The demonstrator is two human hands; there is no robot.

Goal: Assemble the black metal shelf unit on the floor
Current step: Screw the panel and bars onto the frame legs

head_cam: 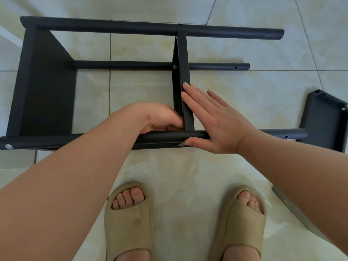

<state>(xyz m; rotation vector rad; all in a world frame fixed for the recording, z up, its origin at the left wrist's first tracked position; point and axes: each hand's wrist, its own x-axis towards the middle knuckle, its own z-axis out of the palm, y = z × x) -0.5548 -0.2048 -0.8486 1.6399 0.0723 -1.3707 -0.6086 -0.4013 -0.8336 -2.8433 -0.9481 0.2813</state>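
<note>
At frame centre, your flat right hand [212, 121] steadied the middle shelf [183, 59], probably so your curled left hand [160, 117], contents hidden, could fasten it.

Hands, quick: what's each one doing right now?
Left hand: fingers curled against the shelf; a grip cannot be told.
Right hand: open, flat against the shelf, thumb at the tube.
</note>
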